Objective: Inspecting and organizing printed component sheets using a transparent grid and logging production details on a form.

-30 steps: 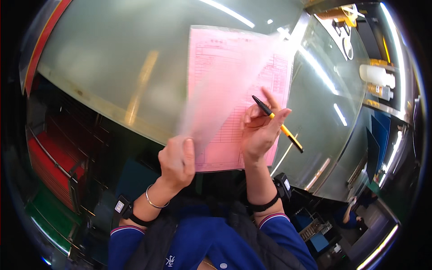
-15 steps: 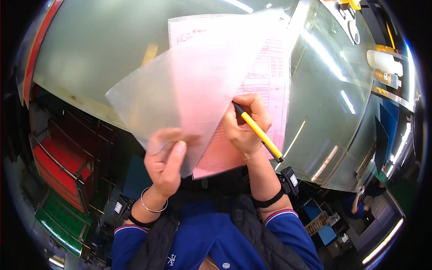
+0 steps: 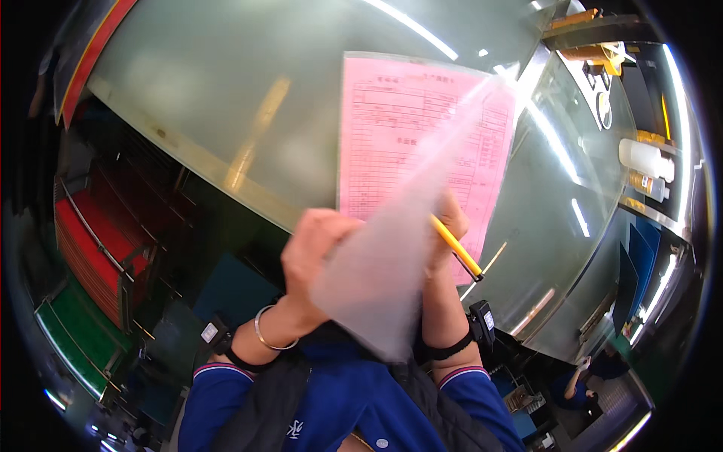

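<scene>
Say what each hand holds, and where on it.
Right hand: pen, near its hidden front end. Left hand: film, seemingly by its left edge; exact grip blurred.

I see a pink form [image 3: 403,151] ruled in reddish lines, a yellow-and-black pen [image 3: 456,247], blue sleeves [image 3: 482,407] with red-and-white trim [image 3: 462,374]

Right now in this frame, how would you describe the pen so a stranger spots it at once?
Start at the pale green table and find the pink form over it. At the form's lower right, the right hand holds the pen, black end pointing down and right. Its yellow barrel sets it apart from the pink form and translucent sheet.
</scene>
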`<action>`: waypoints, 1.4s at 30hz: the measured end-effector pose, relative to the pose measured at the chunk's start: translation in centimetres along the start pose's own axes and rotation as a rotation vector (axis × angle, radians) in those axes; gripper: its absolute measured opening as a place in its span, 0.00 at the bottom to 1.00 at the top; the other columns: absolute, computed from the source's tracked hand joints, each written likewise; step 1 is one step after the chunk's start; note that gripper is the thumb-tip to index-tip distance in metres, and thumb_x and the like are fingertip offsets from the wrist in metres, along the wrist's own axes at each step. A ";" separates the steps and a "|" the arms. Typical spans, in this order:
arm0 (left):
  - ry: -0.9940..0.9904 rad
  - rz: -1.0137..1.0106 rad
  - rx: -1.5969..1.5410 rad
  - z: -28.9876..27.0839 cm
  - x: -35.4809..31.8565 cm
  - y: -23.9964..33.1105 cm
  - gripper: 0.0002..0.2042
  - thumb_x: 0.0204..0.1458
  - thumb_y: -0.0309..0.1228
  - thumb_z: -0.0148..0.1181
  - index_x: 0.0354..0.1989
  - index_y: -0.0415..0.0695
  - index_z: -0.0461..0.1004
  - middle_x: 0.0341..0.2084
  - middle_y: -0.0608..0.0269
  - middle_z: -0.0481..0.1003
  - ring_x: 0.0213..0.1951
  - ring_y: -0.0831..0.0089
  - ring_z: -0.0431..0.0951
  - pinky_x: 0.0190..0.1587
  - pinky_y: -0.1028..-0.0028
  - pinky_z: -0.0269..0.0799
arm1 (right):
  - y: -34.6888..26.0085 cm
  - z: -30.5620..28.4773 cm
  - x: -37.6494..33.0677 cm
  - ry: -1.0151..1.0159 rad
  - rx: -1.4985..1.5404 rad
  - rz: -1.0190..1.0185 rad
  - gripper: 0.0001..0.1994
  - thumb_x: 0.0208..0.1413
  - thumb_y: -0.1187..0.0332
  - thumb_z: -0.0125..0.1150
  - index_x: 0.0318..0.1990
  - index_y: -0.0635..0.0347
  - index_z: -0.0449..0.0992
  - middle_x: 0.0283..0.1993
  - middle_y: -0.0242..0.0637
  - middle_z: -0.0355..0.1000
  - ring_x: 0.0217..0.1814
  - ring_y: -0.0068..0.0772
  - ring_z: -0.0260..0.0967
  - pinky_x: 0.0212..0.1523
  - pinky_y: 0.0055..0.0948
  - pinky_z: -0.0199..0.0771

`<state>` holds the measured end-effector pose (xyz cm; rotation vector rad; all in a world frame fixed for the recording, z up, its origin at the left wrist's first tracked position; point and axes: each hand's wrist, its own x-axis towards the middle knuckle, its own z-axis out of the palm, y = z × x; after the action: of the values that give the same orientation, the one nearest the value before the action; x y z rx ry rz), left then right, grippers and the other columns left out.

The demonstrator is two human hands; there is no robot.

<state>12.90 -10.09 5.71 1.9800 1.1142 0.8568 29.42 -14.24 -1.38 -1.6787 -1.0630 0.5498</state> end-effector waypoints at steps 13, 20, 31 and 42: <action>0.335 -0.679 -0.999 0.9 -0.1 -1.7 0.05 0.56 0.21 0.53 0.39 0.35 0.72 0.37 0.52 0.78 0.39 0.72 0.78 0.44 0.76 0.72 | -2.2 0.8 1.2 0.008 -0.013 -0.041 0.06 0.41 0.79 0.66 0.27 0.64 0.74 0.17 0.34 0.68 0.15 0.21 0.66 0.19 0.19 0.66; 0.241 -0.643 -0.645 0.2 0.0 -2.8 0.03 0.55 0.23 0.51 0.35 0.36 0.69 0.39 0.45 0.76 0.44 0.58 0.77 0.47 0.66 0.72 | -2.2 1.0 1.3 -0.003 0.005 -0.056 0.05 0.42 0.79 0.66 0.26 0.64 0.74 0.18 0.35 0.69 0.17 0.21 0.67 0.20 0.19 0.67; 0.325 -0.742 -0.916 0.5 0.7 -3.2 0.04 0.56 0.24 0.53 0.29 0.39 0.69 0.32 0.54 0.77 0.34 0.72 0.77 0.41 0.76 0.71 | -1.8 1.1 1.4 0.024 -0.074 -0.155 0.06 0.40 0.80 0.65 0.26 0.63 0.73 0.19 0.37 0.68 0.18 0.30 0.69 0.21 0.23 0.69; 0.343 -0.741 -0.930 0.4 0.1 -4.1 0.04 0.56 0.24 0.53 0.29 0.40 0.70 0.26 0.63 0.74 0.30 0.79 0.73 0.37 0.79 0.69 | -1.8 1.3 1.2 0.023 -0.019 -0.127 0.06 0.40 0.81 0.64 0.26 0.63 0.74 0.21 0.38 0.70 0.19 0.29 0.69 0.22 0.23 0.70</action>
<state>11.51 -8.53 2.19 0.6048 1.1929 1.0358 28.39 -12.38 -0.03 -1.6168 -1.1529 0.4389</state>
